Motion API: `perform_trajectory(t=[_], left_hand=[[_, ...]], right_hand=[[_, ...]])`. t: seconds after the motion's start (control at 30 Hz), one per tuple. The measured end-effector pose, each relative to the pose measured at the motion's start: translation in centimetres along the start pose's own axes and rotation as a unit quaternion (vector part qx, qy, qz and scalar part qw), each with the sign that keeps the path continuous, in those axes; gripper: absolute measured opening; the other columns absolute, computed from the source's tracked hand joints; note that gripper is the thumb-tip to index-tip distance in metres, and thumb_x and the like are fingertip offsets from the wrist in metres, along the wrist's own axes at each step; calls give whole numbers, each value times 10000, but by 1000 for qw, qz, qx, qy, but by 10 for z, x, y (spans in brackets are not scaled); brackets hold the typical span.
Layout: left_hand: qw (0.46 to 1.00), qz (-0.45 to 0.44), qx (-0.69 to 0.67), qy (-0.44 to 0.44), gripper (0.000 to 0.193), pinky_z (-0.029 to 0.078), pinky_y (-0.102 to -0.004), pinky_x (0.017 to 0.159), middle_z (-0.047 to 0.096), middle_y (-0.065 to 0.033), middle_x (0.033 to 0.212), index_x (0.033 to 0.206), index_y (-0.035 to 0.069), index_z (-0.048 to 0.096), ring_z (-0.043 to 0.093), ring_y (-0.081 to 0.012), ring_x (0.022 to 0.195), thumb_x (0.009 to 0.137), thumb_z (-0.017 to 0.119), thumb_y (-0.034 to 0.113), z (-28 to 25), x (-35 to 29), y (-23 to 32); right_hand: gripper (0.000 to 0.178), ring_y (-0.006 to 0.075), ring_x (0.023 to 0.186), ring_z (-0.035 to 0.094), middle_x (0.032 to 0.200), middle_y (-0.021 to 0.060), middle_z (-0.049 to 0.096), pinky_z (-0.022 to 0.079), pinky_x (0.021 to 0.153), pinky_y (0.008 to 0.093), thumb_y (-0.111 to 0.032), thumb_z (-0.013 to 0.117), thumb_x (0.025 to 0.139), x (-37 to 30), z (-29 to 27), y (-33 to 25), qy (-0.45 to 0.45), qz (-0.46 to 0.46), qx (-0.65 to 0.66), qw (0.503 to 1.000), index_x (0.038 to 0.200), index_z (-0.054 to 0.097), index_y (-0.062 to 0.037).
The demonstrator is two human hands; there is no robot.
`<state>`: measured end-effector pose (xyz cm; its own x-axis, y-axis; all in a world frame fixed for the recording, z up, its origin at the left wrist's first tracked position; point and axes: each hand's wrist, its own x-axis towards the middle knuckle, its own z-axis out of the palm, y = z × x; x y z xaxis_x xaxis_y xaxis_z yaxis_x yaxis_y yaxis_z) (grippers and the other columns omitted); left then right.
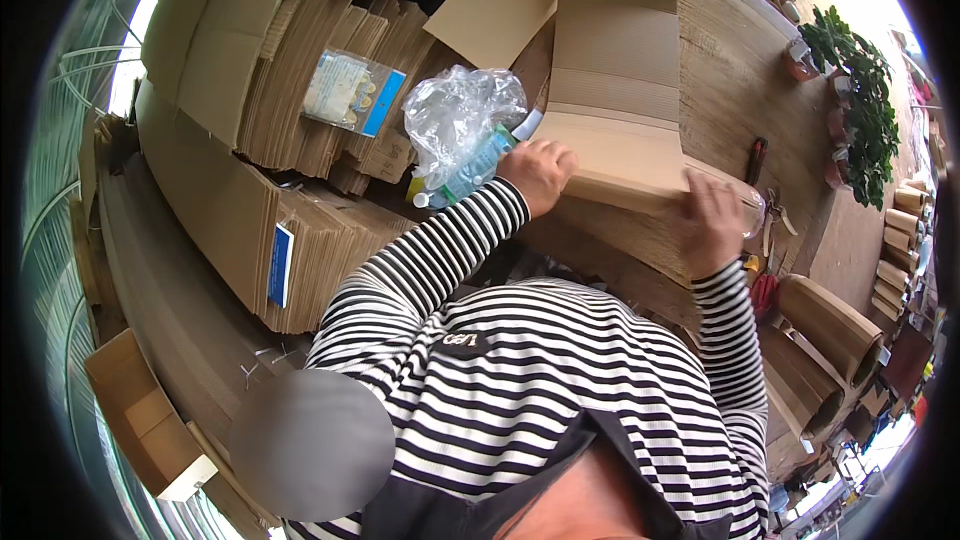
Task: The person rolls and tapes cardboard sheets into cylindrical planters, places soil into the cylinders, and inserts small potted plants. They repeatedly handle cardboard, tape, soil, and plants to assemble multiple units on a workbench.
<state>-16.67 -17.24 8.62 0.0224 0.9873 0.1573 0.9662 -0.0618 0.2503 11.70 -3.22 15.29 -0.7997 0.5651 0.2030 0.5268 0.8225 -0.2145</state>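
Note:
A tan cardboard carton [625, 152], partly folded, lies on the wooden table in front of me, with its long creased panel [617, 50] stretching away to the far side. My left hand [540, 176] is closed at the carton's near left corner, fingers curled on its edge. At the right end, my right hand [712, 224] has its fingers stretched out against the cardboard, somewhat blurred by motion. Just left of my left hand lie a crumpled clear plastic bag [460, 110] and a plastic bottle [472, 172] with a white cap, which my left forearm partly covers.
Stacks of flat cardboard [310, 90] fill the left, with a clear pouch [352, 92] on top. A dark-and-red-handled tool [757, 160] lies right of the carton. Potted plants [855, 90] stand far right. Rolled cardboard [830, 325] sits near right; an open box [150, 410] sits lower left.

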Motion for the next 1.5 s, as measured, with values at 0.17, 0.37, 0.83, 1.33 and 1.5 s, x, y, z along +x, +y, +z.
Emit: perform_trajectory(t=[0.17,0.37,0.83,1.33,1.5], left_hand=[[999,36,-7,-2,94,536,-382,752,647,-52,896,920,130,615,664,-229,870,894,559,201,-22,-13,-12],[991,20,-85,-102,195,542,-421,798,688,-96,977,984,120,650,675,-291,928,796,606,140,-5,-26,-29],[991,124,55,-9,248,534,-439,809,643,-132,966,1011,107,598,659,-311,952,789,676,187,-79,134,-56],[993,68,90,-18,314,536,-430,881,670,-118,1058,1071,103,595,670,-302,1010,786,683,202,-68,245,-28],[981,138,129,50,183,526,-432,801,645,-110,976,993,97,583,657,-305,907,826,619,163,-48,261,-10]], right_hand=[[486,269,1038,596,1091,89,603,485,894,393,-155,735,761,18,26,-73,-163,9,-44,986,1216,585,-75],[94,258,871,662,897,71,628,545,743,414,-193,606,895,20,51,-85,-188,40,-56,980,932,586,-109],[149,309,865,733,924,146,732,581,741,425,-182,597,896,129,-34,-37,-191,184,-80,961,1005,607,-81],[209,242,997,665,1052,48,682,541,824,370,-226,622,911,156,-51,71,-24,69,-193,979,1109,612,-160],[255,300,943,700,949,137,707,555,811,451,-201,689,843,151,-34,92,-115,171,-86,975,1066,613,-102]])
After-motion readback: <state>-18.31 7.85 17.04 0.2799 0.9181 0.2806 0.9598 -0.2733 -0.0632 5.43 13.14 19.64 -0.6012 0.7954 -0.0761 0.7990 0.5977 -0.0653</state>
